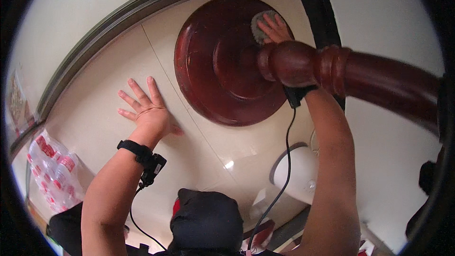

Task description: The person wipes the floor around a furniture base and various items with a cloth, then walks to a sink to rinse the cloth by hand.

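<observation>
My left hand (pixel 151 113) lies palm down on the pale tiled floor with its fingers spread, and it holds nothing. My right hand (pixel 277 29) reaches behind the turned column (pixel 291 61) of a dark red wooden stand. Its fingers press a grey fluffy cloth (pixel 259 27) against the far right part of the stand's round base (pixel 199 66). The column hides my right wrist and part of that hand. From the base, the glossy column rises and stretches out toward the right edge of the view.
A plastic-wrapped pack of bottles (pixel 54 173) stands at the lower left. A white rounded object (pixel 296 173) lies beside my right forearm. A dark curved threshold (pixel 102 33) runs along the far left. Black cables hang from devices on both wrists, one cable (pixel 287 161) near the white object.
</observation>
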`<action>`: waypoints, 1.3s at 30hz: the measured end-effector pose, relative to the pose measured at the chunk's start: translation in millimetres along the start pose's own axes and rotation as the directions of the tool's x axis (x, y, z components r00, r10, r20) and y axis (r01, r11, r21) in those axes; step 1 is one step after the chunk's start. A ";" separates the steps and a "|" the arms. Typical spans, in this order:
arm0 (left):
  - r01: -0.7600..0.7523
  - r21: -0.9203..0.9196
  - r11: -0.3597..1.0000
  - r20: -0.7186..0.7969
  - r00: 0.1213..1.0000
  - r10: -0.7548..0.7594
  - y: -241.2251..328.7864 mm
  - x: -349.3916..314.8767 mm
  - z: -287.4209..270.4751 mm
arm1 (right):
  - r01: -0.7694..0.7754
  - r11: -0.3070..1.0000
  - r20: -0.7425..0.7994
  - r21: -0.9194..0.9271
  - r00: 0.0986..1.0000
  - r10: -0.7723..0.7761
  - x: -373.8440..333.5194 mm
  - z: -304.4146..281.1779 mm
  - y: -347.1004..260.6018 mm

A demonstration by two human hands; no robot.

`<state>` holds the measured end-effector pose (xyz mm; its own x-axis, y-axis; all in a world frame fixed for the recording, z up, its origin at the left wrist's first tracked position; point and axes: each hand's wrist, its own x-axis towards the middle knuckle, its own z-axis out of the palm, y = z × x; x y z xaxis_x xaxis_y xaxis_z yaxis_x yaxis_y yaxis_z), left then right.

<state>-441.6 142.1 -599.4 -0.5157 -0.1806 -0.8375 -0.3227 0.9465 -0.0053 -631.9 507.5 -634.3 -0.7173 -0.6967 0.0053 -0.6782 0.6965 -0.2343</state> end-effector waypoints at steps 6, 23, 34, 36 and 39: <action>0.032 0.001 0.999 0.045 0.998 -0.032 1.6 1.1 -6.7 | 0.299 0.952 0.165 0.060 0.938 -0.305 20.3 -21.2 4.4; 0.087 0.041 0.995 0.110 0.990 -0.091 8.6 -4.7 -21.9 | -0.380 0.925 0.147 -0.019 0.914 0.378 79.2 -28.8 60.0; 0.057 -0.007 0.998 0.100 0.993 -0.056 -0.6 -1.0 -13.7 | -0.516 0.760 0.234 0.395 0.857 0.460 88.1 -47.9 7.9; 0.048 -0.005 0.999 0.085 0.995 -0.048 7.1 -0.6 -17.7 | -0.409 0.851 0.207 0.331 0.911 0.357 95.6 -48.5 21.8; 0.086 0.021 0.996 0.112 0.990 -0.088 7.7 2.5 -19.4 | -0.201 0.909 0.344 0.366 0.936 0.068 122.0 -43.1 14.3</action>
<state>-460.8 143.7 -590.9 -0.3931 -0.2322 -0.8897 -0.3494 0.9327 -0.0890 -736.0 439.9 -595.1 -0.6633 -0.6638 -0.3455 -0.4139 0.7101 -0.5696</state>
